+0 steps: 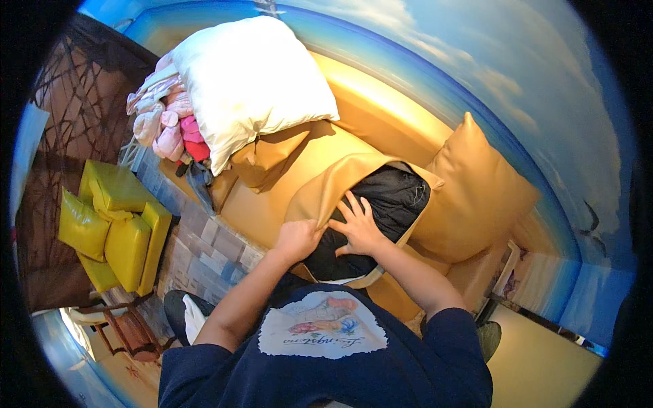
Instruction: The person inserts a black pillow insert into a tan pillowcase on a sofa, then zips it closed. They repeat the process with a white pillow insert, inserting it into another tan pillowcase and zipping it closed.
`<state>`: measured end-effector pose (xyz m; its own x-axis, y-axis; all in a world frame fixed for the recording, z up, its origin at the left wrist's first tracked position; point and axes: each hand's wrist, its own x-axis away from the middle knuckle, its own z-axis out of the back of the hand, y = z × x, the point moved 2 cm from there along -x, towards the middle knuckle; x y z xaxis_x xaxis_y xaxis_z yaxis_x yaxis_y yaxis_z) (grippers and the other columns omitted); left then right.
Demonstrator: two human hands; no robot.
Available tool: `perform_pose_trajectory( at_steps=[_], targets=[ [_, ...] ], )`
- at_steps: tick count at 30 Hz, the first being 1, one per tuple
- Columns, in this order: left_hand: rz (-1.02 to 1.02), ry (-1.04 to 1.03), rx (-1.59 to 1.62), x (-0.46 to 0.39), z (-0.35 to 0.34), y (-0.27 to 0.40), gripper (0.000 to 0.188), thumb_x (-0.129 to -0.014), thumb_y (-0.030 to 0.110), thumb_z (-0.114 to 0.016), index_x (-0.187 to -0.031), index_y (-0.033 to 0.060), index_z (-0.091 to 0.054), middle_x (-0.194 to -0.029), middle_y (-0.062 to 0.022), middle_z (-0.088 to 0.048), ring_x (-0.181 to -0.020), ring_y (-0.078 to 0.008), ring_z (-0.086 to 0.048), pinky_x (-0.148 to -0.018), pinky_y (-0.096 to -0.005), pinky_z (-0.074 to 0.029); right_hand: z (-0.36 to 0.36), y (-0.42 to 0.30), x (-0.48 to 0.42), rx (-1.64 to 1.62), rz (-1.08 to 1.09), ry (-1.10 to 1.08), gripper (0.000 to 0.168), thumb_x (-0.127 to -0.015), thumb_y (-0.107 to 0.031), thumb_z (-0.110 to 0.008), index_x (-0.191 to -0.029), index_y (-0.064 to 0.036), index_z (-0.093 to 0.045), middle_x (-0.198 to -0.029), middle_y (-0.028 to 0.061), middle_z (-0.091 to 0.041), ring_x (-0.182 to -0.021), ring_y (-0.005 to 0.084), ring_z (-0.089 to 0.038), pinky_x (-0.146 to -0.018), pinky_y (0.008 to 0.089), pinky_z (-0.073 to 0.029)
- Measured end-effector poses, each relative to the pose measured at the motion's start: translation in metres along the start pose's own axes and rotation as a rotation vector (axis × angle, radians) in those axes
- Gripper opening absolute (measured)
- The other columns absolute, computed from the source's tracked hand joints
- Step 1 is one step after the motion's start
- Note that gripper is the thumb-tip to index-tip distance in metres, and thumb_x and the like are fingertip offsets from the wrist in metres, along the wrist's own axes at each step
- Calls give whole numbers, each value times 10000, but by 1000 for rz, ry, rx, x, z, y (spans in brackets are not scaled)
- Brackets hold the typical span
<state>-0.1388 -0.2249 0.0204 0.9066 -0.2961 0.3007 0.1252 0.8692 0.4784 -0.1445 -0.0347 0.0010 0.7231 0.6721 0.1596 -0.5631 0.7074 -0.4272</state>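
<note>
A tan leather-like cushion cover (347,166) lies on the tan sofa (260,209) in front of me, its mouth gaping towards me. Inside it sits a black quilted cushion insert (393,199), with loose thread near its far right corner. My left hand (300,238) grips the left edge of the cover's mouth, fingers curled over the fold. My right hand (359,227) presses flat on the black insert with fingers spread, its thumb side towards my left hand. The lower end of the insert is partly hidden by my forearms and shirt.
A big white pillow (255,76) rests on the sofa's far left beside heaped pink and pale clothes (171,115). To the right leans a tan cushion (474,199). A yellow-green armchair with cushions (148,239) and a brown wooden chair (132,334) stand on the left.
</note>
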Motion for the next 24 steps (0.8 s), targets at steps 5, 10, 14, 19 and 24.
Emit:
perform_pose_trajectory(
  at_steps=[5, 10, 14, 19, 24],
  targets=[
    [-86, -88, 94, 7, -11, 5, 357, -918, 372, -569, -820, 45, -670, -723, -208, -646, -719, -404, -641, -662, -498, -501, -35, 18, -31, 185, -170, -309, 931, -696, -567, -732, -1476, -228, -352, -1548, 111, -271, -1439, 349, -155, -1127, 605, -98],
    [-268, -214, 171, 24, -15, 29, 380, -930, 365, -563, -735, 47, -629, -630, -208, -601, -615, -406, -617, -589, -496, -495, -133, 59, -28, -521, -123, 96, 901, -728, -525, -699, -1472, -157, -349, -1514, 119, -357, -1408, 361, -267, -1118, 617, -150],
    [-255, -386, 404, 36, -8, 44, 339, -931, 325, -572, -768, 35, -638, -616, -206, -585, -593, -409, -609, -565, -486, -475, -145, 71, -16, -364, -205, -131, 900, -724, -517, -708, -1468, -152, -358, -1511, 132, -357, -1405, 369, -268, -1110, 625, -164],
    [-154, -312, 488, 43, 4, 44, 269, -916, 285, -593, -868, 26, -647, -801, -207, -644, -752, -386, -646, -681, -433, -507, -144, 80, -26, -168, -220, -270, 898, -718, -508, -719, -1462, -147, -368, -1507, 147, -356, -1402, 379, -268, -1099, 635, -180],
    [222, -70, 680, 25, 5, -8, 217, -928, 238, -632, -836, 42, -636, -677, -3, -555, -671, -109, -500, -617, -300, -432, -78, 67, -44, 2, -181, -328, 884, -699, -502, -749, -1432, -131, -422, -1501, 193, -333, -1399, 402, -252, -1065, 656, -227]
  ],
)
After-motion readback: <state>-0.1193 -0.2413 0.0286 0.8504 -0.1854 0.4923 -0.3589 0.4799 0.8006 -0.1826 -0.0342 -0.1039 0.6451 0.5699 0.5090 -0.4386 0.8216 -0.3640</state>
